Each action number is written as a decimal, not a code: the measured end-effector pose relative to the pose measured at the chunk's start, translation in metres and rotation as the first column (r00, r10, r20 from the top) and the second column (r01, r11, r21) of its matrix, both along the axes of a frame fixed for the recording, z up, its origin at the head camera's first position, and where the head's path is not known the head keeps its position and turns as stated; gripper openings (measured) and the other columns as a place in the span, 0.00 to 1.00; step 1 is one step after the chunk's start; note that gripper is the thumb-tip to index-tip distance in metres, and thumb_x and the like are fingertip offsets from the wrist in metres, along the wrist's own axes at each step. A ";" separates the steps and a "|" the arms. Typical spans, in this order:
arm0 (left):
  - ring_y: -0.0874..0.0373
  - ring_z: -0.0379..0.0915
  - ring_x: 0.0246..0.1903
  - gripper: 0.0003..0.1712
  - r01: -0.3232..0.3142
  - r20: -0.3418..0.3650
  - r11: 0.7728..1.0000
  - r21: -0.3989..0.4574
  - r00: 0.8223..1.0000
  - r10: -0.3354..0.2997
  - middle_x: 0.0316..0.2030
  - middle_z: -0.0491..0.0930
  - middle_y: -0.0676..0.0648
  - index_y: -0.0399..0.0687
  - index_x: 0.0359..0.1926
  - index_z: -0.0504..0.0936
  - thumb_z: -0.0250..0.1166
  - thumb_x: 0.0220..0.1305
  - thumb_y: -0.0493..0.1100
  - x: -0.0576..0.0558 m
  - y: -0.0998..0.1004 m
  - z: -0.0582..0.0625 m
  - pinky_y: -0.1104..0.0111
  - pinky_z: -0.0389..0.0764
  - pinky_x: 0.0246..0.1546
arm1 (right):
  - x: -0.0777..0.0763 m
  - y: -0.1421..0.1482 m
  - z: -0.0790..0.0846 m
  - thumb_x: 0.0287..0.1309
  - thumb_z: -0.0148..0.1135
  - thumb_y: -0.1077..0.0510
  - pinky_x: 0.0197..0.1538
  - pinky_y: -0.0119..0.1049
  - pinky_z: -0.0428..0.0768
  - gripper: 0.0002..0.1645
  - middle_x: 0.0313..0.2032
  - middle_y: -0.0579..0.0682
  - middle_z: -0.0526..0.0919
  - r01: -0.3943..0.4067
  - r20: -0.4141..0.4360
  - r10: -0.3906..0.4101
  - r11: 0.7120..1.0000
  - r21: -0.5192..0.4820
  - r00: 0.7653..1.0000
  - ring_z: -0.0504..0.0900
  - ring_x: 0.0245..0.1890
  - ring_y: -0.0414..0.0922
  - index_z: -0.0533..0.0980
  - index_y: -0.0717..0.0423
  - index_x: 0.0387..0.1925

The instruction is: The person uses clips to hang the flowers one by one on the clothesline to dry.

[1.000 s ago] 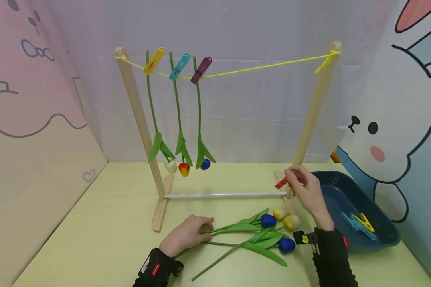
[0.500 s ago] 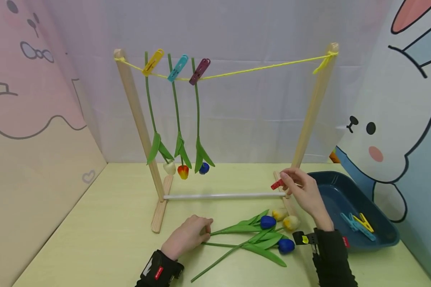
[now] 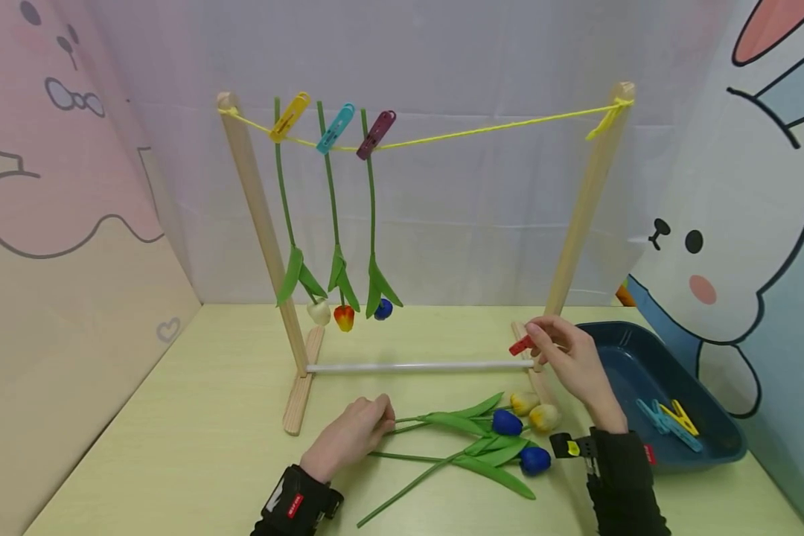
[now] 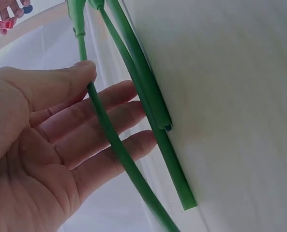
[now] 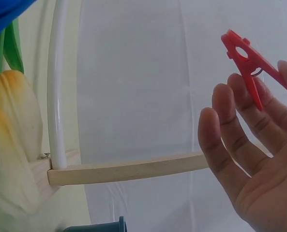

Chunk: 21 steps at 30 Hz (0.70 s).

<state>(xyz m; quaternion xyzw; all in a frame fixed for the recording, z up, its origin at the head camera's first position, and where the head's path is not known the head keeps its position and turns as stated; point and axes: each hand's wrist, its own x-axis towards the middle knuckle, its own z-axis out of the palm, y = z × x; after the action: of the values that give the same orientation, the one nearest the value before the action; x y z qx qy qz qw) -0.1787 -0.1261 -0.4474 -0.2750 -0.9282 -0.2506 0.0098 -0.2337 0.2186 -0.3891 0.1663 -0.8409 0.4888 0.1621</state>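
My left hand is low over the table at the ends of the artificial tulips. Its thumb and forefinger pinch one green tulip stem, whose lower end runs across the palm; two other stems lie just beyond the fingertips. The loose tulips have green leaves, blue heads and pale yellow heads. By the foot of the right post, my right hand holds a red clothespin between thumb and fingers, its clip end pointing away from the palm.
A yellow cord spans two wooden posts. Three tulips hang head down from it by yellow, blue and purple clothespins. A white rod joins the posts low down. At right, a dark blue tray holds blue and yellow clothespins.
My left hand has taken a tulip stem between thumb and forefinger, and the upper blue tulip has shifted slightly right. My right hand keeps the red clothespin in nearly the same place.
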 end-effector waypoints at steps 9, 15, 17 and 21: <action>0.70 0.62 0.24 0.03 -0.022 0.002 0.999 0.038 1.000 0.022 0.26 0.78 0.50 0.44 0.38 0.75 0.61 0.71 0.36 0.000 -0.001 0.001 0.77 0.68 0.26 | 0.000 0.003 0.001 0.72 0.57 0.61 0.29 0.25 0.81 0.11 0.32 0.44 0.86 0.013 -0.010 -0.014 1.000 -0.018 1.000 0.78 0.27 0.29 0.79 0.65 0.48; 0.64 0.75 0.26 0.05 -0.026 -0.020 0.998 0.053 0.999 0.027 0.29 0.84 0.46 0.43 0.39 0.75 0.62 0.69 0.31 0.000 -0.002 0.003 0.76 0.72 0.28 | 0.000 0.005 0.002 0.72 0.57 0.60 0.30 0.25 0.81 0.11 0.31 0.41 0.85 0.032 0.000 -0.032 0.999 -0.031 0.999 0.79 0.27 0.31 0.79 0.64 0.48; 0.59 0.81 0.30 0.08 -0.033 -0.018 0.997 0.063 0.999 0.034 0.31 0.86 0.45 0.43 0.39 0.75 0.62 0.66 0.27 0.000 -0.002 0.003 0.76 0.74 0.29 | 0.000 0.006 0.002 0.72 0.57 0.60 0.30 0.25 0.81 0.12 0.30 0.36 0.84 0.033 0.000 -0.033 0.999 -0.030 0.999 0.80 0.27 0.32 0.79 0.65 0.49; 0.53 0.84 0.34 0.10 -0.054 -0.013 0.996 0.076 0.998 0.055 0.33 0.88 0.43 0.43 0.39 0.75 0.61 0.65 0.25 -0.001 -0.003 0.006 0.75 0.77 0.31 | -0.001 0.008 0.002 0.75 0.52 0.60 0.29 0.25 0.80 0.14 0.27 0.29 0.79 0.031 -0.014 -0.031 0.998 -0.053 0.999 0.79 0.26 0.35 0.79 0.66 0.48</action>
<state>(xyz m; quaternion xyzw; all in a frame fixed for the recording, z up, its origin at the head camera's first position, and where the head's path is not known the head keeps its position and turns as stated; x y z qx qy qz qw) -0.1797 -0.1286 -0.4416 -0.2510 -0.9250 -0.2834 0.0339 -0.2346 0.2261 -0.3873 0.1526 -0.8289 0.5070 0.1804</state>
